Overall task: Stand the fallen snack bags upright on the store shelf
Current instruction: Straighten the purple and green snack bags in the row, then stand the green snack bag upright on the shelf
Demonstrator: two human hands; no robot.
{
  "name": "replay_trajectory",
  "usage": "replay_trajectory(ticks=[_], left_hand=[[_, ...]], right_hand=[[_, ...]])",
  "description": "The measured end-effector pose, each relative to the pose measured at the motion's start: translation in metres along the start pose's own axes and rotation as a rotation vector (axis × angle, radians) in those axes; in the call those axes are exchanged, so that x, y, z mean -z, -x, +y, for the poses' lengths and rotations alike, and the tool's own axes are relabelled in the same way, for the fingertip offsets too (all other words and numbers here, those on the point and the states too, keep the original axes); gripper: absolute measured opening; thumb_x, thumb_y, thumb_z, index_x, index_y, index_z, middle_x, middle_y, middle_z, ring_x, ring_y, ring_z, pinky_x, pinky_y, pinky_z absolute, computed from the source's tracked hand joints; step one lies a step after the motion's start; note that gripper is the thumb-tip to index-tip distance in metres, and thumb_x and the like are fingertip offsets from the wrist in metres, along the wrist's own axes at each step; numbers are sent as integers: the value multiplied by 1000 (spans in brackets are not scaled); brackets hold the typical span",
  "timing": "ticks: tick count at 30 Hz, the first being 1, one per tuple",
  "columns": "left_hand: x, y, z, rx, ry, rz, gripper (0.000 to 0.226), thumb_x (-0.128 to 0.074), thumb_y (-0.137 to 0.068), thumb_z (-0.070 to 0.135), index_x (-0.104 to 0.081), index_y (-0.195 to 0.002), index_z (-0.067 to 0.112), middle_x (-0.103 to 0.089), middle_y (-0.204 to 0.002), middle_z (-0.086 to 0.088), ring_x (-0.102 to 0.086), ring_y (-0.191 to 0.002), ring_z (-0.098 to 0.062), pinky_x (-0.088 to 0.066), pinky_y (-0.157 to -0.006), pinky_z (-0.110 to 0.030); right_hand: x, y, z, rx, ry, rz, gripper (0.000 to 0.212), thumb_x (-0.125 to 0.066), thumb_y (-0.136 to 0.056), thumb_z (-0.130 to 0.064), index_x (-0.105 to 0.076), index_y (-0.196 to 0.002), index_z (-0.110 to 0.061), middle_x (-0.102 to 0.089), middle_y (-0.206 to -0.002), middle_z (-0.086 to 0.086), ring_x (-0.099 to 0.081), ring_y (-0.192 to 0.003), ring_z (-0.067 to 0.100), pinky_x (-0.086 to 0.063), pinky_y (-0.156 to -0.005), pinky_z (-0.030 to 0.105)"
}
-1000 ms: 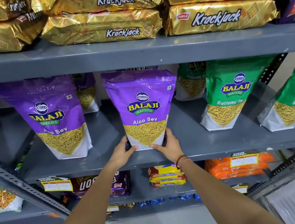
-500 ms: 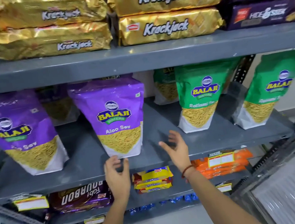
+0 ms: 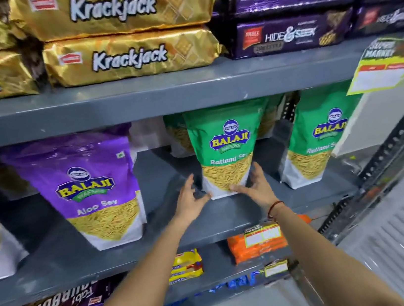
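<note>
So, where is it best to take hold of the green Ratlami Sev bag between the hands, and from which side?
Probably low on both side edges of the green Ratlami Sev bag, coming from the front. It stands upright and faces forward, its base is wide, and the left hand and right hand are already flanking the bottom corners.

The Ratlami Sev bag (image 3: pixel 224 149) stands upright on the middle shelf (image 3: pixel 205 219), between the Aloo Sev bag (image 3: pixel 92 191) to its left and a second Ratlami Sev bag (image 3: pixel 320 136) to its right. More bags stand behind it. The left hand (image 3: pixel 189 201) is at its lower left corner, the right hand (image 3: pixel 255 187) at its lower right. On the shelf above lie stacked Krackjack packs (image 3: pixel 124 31), with Hide & Seek packs (image 3: pixel 290 31) to their right.
</note>
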State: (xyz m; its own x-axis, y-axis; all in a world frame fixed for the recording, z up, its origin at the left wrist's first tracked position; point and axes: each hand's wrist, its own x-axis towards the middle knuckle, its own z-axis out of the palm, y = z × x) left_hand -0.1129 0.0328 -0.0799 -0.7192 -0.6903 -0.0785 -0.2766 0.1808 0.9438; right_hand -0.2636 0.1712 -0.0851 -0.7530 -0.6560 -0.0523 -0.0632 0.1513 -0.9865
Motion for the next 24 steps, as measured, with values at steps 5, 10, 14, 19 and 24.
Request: replay_trajectory(ticks=[5,10,14,19,24], left_hand=[[-17,-10,-3,-19,39,-160,63,-61,-85,14,-29,-139,21,-44,-141,0,-44,-121,-10,-38,-93,-23],[-12,5,-8,-60,34,-65,59,-62,-85,10,-37,-137,16,-49,-123,8,-49,-114,-13,-40,-90,-24],[-3,23,-15,-37,49,1,59,-65,-81,6,-40,-135,9,-57,-125,-2,-55,-118,-22,-43,-92,-23],[2,39,-16,-10,-1,87,56,-69,-78,8,-46,-129,2,-62,-124,-18,-60,-112,-24,-43,-88,-18],[2,47,-10,-30,-30,91,51,-69,-78,5,-48,-125,0,-63,-120,-19,-59,-104,-17,-40,-72,4]], right_hand=[[-4,-4,7,21,-21,-31,110,-85,-47,-57,-33,-139,-29,-48,-142,-6,-45,-131,16,-39,-111,47],[-9,7,14,54,7,-11,84,-85,-62,-38,-40,-132,-23,-56,-131,-2,-53,-123,20,-44,-106,48],[-16,20,19,79,18,-2,70,-83,-67,-29,-43,-124,-24,-60,-120,-5,-57,-116,18,-50,-94,27],[-22,34,18,93,6,-16,68,-82,-69,-25,-42,-123,-29,-60,-114,-10,-58,-108,11,-48,-78,4],[-23,36,19,85,-10,-25,68,-82,-69,-23,-42,-124,-27,-60,-114,-8,-59,-110,14,-50,-80,7]])
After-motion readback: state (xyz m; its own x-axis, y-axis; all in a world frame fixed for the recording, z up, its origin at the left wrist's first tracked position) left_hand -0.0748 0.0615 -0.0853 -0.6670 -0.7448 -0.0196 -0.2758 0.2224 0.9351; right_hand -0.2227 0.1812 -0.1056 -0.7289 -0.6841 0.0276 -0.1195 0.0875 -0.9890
